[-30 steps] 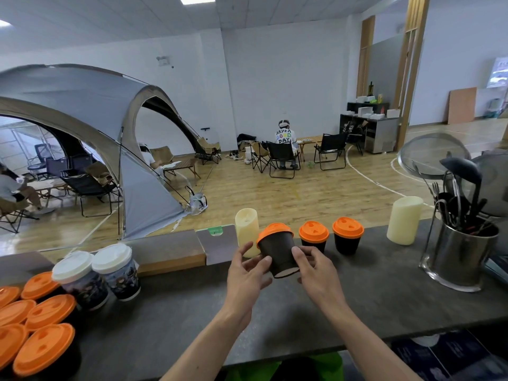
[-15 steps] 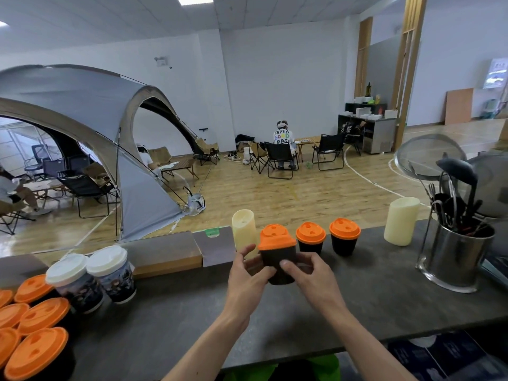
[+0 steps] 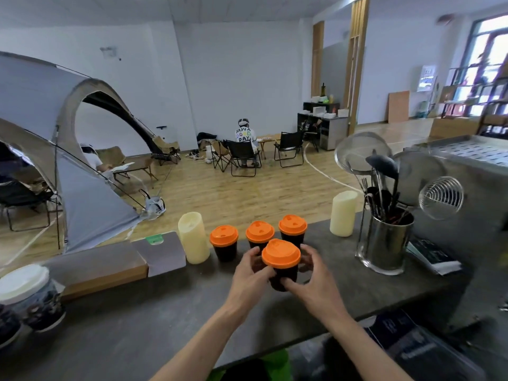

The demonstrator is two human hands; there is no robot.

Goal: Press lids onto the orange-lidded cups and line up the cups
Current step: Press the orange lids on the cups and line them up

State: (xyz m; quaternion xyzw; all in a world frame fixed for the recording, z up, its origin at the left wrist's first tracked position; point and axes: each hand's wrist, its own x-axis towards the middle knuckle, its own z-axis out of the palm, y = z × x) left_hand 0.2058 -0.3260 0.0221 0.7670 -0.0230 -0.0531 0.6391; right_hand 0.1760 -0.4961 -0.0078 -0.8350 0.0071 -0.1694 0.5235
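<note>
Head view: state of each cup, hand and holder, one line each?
Held cup: lid on, upright, gripped by both hands.
Left hand: fingers curled round the held cup.
Right hand: fingers curled round the held cup.
Row of three cups: lids on, upright, side by side on the counter.
White-lidded cup: lid on, upright.
Utensil holder: upright, full of utensils.

Bare forearms; green garment [image 3: 277, 361] below

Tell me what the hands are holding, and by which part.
Both hands, left and right, grip the small dark paper cup with the orange plastic lid by its side wall, below the lid.
</note>
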